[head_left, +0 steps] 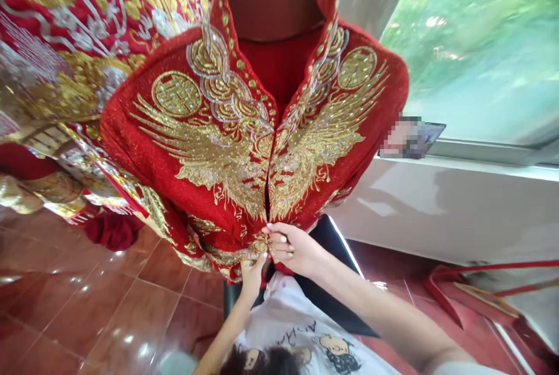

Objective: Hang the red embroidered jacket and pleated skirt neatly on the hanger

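A red jacket with gold embroidery hangs in front of me on a dark red hanger. Its collar stands up and the neckline falls open in a V. Along the front a narrow gap runs between the two halves. At the lower front, my left hand pinches the gold-trimmed edge, thumb on top. Just above and right of it, my right hand has its fingers closed on the front opening. The fastening, if any, under the fingers is too small to make out.
Another red garment with gold and silver embroidery hangs at the left. A window with a sill is on the right, a dark seat below the jacket. A red-framed object stands lower right on the tiled floor.
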`<control>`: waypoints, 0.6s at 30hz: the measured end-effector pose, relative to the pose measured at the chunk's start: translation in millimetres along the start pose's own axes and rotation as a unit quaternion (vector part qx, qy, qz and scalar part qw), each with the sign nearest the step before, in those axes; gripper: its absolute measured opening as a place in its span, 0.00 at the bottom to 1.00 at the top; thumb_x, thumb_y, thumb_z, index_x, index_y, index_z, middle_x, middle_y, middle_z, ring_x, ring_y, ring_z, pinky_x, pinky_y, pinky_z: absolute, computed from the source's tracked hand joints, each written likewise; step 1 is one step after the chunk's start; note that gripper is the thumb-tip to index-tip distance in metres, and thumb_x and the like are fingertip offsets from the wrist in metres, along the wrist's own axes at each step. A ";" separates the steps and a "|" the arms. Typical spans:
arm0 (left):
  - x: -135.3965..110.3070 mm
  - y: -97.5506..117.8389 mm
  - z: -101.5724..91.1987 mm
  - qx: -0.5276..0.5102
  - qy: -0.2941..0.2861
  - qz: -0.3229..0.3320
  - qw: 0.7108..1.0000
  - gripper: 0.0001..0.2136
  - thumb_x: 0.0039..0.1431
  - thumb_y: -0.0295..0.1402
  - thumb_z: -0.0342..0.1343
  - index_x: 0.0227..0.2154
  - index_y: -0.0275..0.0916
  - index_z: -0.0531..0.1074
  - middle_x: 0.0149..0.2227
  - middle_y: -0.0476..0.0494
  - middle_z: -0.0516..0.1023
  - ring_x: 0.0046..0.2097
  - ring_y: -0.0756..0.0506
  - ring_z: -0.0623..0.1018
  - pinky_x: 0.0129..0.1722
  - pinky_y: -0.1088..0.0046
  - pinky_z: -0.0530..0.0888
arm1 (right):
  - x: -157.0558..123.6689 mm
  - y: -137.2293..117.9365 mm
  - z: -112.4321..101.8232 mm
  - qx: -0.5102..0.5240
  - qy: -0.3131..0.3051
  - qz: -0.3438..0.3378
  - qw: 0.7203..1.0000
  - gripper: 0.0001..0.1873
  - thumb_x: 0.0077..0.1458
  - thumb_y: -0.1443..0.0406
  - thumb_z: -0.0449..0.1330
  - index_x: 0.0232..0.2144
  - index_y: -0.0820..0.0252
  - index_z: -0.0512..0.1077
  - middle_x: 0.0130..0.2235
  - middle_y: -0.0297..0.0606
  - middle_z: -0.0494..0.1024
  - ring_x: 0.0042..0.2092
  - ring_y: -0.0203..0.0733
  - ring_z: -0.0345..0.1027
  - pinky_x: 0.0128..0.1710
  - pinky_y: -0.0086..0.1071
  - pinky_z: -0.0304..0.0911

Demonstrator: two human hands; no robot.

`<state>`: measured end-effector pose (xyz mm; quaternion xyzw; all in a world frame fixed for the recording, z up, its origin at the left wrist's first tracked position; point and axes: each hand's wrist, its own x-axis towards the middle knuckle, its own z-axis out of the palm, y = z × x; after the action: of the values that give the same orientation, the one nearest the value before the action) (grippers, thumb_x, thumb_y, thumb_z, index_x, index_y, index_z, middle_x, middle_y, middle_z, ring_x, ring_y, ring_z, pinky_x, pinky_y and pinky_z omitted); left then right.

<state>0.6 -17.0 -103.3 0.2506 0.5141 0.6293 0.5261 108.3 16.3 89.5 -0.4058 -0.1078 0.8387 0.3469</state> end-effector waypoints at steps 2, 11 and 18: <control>4.1 -1.4 0.5 -0.001 0.006 -0.007 1.000 0.16 0.36 0.37 0.70 0.30 0.36 0.77 0.33 0.42 0.82 0.39 0.42 0.80 0.47 0.63 0.74 | -11.3 -15.7 6.2 -0.004 -0.003 0.054 0.999 0.15 0.58 0.72 0.48 0.22 0.68 0.68 0.13 0.21 0.51 0.14 0.22 0.35 0.12 0.19 0.34; 10.5 -4.8 -3.8 0.004 0.020 -0.031 0.999 0.14 0.32 0.41 0.71 0.21 0.39 0.76 0.24 0.45 0.80 0.30 0.40 0.81 0.37 0.62 0.79 | -87.2 -81.3 76.0 -0.167 -0.076 -0.154 0.971 0.12 0.56 0.70 0.53 0.22 0.65 0.70 0.14 0.22 0.49 0.15 0.24 0.35 0.12 0.22 0.36; 16.2 -0.6 -0.4 0.016 -0.022 -0.035 0.999 0.18 0.32 0.45 0.71 0.23 0.40 0.75 0.25 0.46 0.79 0.31 0.41 0.81 0.41 0.63 0.78 | -117.1 -108.5 101.6 -0.308 -0.093 -0.302 0.897 0.09 0.54 0.67 0.59 0.22 0.63 0.71 0.15 0.23 0.51 0.15 0.23 0.38 0.12 0.22 0.38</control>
<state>-4.7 -2.3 -107.6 0.2550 0.5211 0.5966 0.5545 135.5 28.0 276.5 -0.3602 -0.5100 0.6525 0.4294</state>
